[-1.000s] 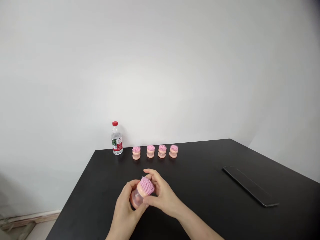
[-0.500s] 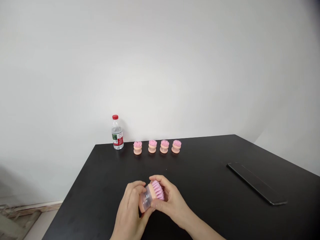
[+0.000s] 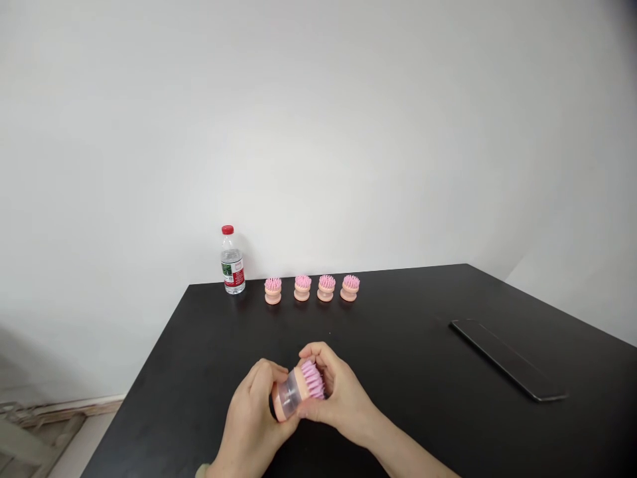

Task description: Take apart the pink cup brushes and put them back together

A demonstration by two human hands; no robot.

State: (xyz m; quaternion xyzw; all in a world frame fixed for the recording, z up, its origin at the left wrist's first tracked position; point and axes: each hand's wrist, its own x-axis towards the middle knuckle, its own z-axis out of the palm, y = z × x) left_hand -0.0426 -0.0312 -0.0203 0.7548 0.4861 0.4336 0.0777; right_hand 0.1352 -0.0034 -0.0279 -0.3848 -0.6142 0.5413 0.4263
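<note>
Between my hands, over the near part of the black table, is a round scrub brush with pink bristles, a peach collar and base, and a clear middle section. It is tilted, bristles toward the right. My left hand is closed round the base and clear part. My right hand grips the collar at the bristle end, thumb below and fingers above. Some of its fingertips are hidden behind the brush.
Several similar brushes stand bristles-up in a row at the table's back, by the wall. Left of them stands a water bottle with a red cap. A flat black panel lies on the right side.
My left hand's fingers have shifted round the base, and more of the clear section shows. Both hands still hold the brush. The whole view has shifted slightly.
</note>
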